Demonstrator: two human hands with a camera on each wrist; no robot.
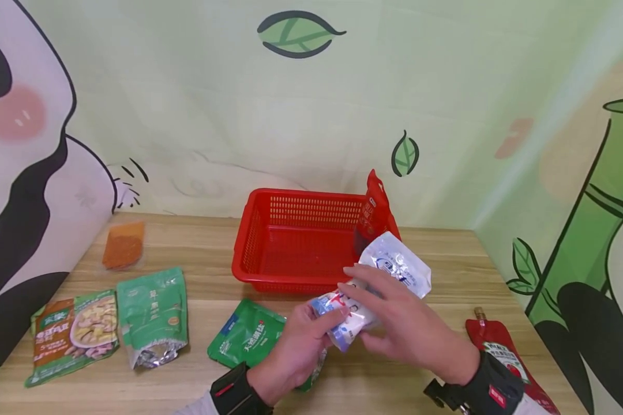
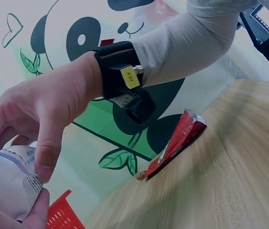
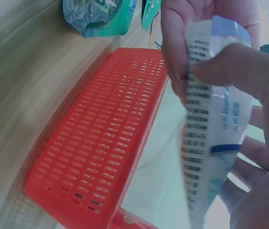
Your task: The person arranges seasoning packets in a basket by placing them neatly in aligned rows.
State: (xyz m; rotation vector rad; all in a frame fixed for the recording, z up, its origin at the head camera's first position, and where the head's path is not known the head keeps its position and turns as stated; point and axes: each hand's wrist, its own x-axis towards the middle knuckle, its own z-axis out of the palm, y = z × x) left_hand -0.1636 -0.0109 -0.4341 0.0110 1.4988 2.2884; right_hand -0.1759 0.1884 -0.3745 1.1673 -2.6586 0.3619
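A white bag with blue print (image 1: 397,262) is held up between both hands, just in front of the red basket (image 1: 311,282). My left hand (image 1: 298,343) pinches its lower left end, thumb on the front face. My right hand (image 1: 394,320) grips the same bag, with the fingers across its front; in the right wrist view the right thumb (image 3: 230,67) presses on the printed bag (image 3: 211,129). Inside the basket, at its right end, stands a red pouch (image 1: 375,210). Below the left hand lies a green pouch (image 1: 249,334), partly hidden by that hand.
To the left lie an orange-brown packet (image 1: 124,245), a green pouch with a silvery base (image 1: 153,314) and a green and brown food bag (image 1: 75,334). A red spouted pouch (image 1: 506,351) lies at the right. Behind the wooden table (image 1: 202,242) hangs a printed cloth (image 1: 197,115).
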